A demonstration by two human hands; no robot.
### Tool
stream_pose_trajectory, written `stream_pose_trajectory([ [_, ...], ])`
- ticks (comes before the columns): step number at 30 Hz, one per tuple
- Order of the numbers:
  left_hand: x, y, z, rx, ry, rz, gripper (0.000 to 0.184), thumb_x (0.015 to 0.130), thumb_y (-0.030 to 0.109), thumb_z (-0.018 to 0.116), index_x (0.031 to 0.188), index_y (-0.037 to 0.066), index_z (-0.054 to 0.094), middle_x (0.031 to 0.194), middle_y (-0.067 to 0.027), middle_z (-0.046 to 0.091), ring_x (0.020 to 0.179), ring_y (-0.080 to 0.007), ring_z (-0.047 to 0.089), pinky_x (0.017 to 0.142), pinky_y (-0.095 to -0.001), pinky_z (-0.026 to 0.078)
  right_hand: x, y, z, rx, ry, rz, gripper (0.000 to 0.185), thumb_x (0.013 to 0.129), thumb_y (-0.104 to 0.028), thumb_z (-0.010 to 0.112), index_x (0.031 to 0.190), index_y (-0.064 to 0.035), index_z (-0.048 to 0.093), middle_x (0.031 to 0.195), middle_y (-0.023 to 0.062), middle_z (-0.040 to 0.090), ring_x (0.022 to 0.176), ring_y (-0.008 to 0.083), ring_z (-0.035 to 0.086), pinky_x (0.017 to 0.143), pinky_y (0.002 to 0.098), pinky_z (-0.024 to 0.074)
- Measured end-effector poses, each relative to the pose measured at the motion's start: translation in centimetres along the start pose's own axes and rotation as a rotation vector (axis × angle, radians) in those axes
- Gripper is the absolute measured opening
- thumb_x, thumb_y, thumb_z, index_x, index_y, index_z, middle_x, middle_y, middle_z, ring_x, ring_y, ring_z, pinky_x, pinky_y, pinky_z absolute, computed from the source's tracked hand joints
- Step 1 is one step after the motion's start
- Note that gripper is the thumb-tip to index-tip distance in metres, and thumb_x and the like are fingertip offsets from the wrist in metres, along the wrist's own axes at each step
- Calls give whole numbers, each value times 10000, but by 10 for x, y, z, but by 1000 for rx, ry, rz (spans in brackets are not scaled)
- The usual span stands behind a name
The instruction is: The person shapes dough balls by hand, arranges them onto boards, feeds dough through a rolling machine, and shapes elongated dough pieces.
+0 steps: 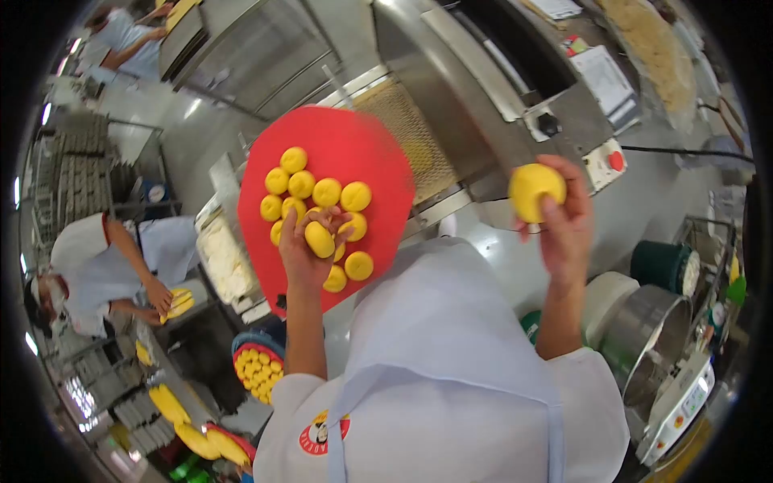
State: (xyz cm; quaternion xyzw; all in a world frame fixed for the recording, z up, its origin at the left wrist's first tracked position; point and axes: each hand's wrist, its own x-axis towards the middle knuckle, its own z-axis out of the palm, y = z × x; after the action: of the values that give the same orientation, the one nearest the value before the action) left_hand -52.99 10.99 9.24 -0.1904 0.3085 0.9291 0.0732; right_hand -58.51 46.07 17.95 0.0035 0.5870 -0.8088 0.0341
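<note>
Head view: a red board [322,133] bears a cluster of yellow dough balls [326,191], mostly around its middle. Over the board's near part, the left hand [310,245] curls its fingers around one round dough piece [320,239]; whether that piece touches the board, I cannot tell. Well to the right of the board, the right hand [564,209] pinches a single dough ball [535,193] between thumb and fingers, held up in the air. Just beyond the board's right edge lies a mesh conveyor belt [407,145]. To the board's left, a co-worker [121,249] handles yellow dough strips [179,303]; nearer the wearer than the board stands a tub of yellow balls [258,372].
</note>
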Motion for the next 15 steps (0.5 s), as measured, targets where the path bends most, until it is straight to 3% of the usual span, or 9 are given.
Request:
stream_pose_trajectory([
  [3,8,0,-6,1137,351,257,369,937,311,665,1070,-32,695,1154,-118,653,1005,-262,663,879,-388,553,5,-8,-20,0,13,-67,477,923,-219,714,1315,-24,525,1027,116,668,684,152,660,510,242,521],
  [4,19,-11,0,1611,256,708,415,828,214,791,1179,25,675,1156,-112,651,951,-271,681,782,-395,566,5,-7,-24,-12,0,-42,479,922,-217,718,1316,-23,526,1030,117,667,693,152,658,518,244,523],
  [7,40,-39,28,2228,236,329,550,803,291,792,1288,91,625,1171,-129,654,1001,-300,680,775,-397,568,10,-5,-35,-42,-35,-26,478,920,-210,726,1312,-18,532,1051,122,663,721,152,650,550,247,532],
  [8,54,-49,4,2266,144,433,627,781,277,792,1341,90,581,1188,-149,636,989,-348,670,760,-425,567,10,-7,-36,-43,-49,-37,473,919,-207,729,1307,-16,537,1065,123,661,732,151,646,563,248,534],
  [9,63,-46,2,2292,128,426,597,794,263,777,1332,88,587,1161,-140,643,961,-332,677,750,-416,568,10,-11,-37,-44,-56,-53,467,919,-203,731,1303,-14,542,1080,125,660,742,150,642,577,249,537],
  [10,71,-40,3,2324,106,420,567,807,250,763,1322,85,592,1133,-130,650,933,-315,684,740,-408,569,10,-18,-43,7,-66,-104,499,917,-177,731,1345,-2,541,1187,134,629,886,162,644,629,261,556],
  [11,78,-34,2,2358,84,411,537,820,237,748,1312,82,598,1106,-121,657,905,-298,691,730,-399,570,12,-24,-53,-22,-21,-193,513,920,-166,725,1365,1,532,1230,136,609,935,168,637,655,265,560],
  [13,91,-21,-23,1901,115,295,429,864,190,681,1268,61,617,993,-76,659,809,-225,681,659,-347,563,21,-34,-73,-83,54,-359,541,926,-146,714,1405,6,514,1315,140,569,1033,179,623,706,272,568],
  [15,93,-1,-22,1236,199,61,412,909,195,604,1291,41,595,932,-43,644,721,-148,618,578,-281,519,39,-49,-89,-207,176,-471,593,919,-129,717,1443,14,478,1350,135,531,1145,191,590,828,280,561],
])
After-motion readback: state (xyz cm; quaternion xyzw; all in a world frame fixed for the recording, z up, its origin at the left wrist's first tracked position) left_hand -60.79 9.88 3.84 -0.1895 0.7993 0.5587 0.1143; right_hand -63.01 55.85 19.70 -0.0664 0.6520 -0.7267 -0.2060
